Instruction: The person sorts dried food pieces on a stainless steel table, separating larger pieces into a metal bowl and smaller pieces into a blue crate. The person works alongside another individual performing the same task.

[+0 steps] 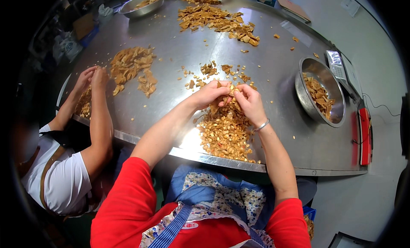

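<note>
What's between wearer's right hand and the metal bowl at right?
Head view: mostly bare metal tabletop between the right hand and the metal bowl, with a small pale piece near the hand.

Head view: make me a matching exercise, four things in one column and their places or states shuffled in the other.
1. Left hand
2. Yellow pile
3. Silver bracelet
4. Nearer steel bowl

A. around the right wrist
B. holding brown pieces
C. on the table's right side
D. at the middle of the table's near edge

Pairs: 1-B, 2-D, 3-A, 4-C.
</note>
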A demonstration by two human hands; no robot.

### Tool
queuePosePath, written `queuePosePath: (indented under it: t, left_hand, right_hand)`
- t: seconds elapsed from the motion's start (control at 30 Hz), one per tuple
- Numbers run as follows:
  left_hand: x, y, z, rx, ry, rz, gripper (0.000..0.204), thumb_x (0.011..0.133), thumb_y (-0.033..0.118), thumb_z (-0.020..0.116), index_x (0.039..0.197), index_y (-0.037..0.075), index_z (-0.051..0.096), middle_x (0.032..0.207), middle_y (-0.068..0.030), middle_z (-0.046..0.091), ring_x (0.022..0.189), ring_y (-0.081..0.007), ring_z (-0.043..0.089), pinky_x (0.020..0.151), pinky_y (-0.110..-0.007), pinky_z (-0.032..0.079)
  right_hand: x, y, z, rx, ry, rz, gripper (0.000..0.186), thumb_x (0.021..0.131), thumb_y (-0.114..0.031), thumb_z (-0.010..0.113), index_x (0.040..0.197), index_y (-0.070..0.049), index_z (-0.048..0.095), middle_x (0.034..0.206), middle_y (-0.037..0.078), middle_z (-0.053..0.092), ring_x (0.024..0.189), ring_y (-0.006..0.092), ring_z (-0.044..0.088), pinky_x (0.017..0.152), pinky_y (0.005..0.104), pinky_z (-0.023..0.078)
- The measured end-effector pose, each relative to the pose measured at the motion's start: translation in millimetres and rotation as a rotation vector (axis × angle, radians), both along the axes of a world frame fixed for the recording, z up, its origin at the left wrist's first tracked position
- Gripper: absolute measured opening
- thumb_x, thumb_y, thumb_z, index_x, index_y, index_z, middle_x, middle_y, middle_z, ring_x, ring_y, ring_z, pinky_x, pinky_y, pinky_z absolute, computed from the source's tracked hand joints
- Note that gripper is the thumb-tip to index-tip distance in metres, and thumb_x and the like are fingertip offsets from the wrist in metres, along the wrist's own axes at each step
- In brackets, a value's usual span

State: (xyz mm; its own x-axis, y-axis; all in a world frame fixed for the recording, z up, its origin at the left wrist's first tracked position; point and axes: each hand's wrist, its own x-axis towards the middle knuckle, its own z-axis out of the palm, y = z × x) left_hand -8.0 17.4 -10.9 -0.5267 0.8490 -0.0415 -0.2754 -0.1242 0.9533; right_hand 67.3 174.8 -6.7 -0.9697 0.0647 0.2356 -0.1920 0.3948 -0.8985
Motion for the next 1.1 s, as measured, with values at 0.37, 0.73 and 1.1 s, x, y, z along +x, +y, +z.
queuePosePath:
  t: [0.37, 0.73, 1.1]
  left_hand:
    - [-9.3, -6.6, -1.6, 0.136, -0.243, 0.049, 0.04, 0.081, 0.044, 0.055, 0.073, 0.006, 0.047, 0.059, -0.0049, 0.05, 0.047, -0.0095, 0.044, 0.042, -0.021, 0.034]
    - [5.2, -1.3, 16.6, 0.061, -0.072, 0.114, 0.018, 0.076, 0.015, 0.064, 0.069, 0.006, 0.049, 0.054, 0.0008, 0.047, 0.045, -0.0071, 0.042, 0.044, -0.021, 0.034]
    - [4.4, 2.0, 11.8, -0.223, 0.089, 0.185, 0.011, 0.074, 0.009, 0.062, 0.07, 0.003, 0.054, 0.055, 0.0006, 0.047, 0.047, -0.007, 0.042, 0.044, -0.02, 0.033]
  right_hand:
    - [0.7, 0.3, 8.3, -0.605, -0.209, 0.16, 0.016, 0.085, -0.016, 0.052, 0.088, 0.0, 0.056, 0.072, -0.004, 0.052, 0.066, 0.0024, 0.044, 0.059, 0.0175, 0.037]
    - [-2.0, 15.3, 2.0, -0.802, -0.415, 0.265, 0.017, 0.085, -0.018, 0.054, 0.075, -0.005, 0.053, 0.068, -0.006, 0.049, 0.058, 0.0037, 0.042, 0.05, 0.0207, 0.035]
    - [0.2, 6.2, 4.6, 0.57, 0.154, -0.006, 0.035, 0.082, -0.032, 0.055, 0.066, -0.002, 0.045, 0.055, 0.011, 0.049, 0.049, 0.0256, 0.047, 0.047, 0.0323, 0.037]
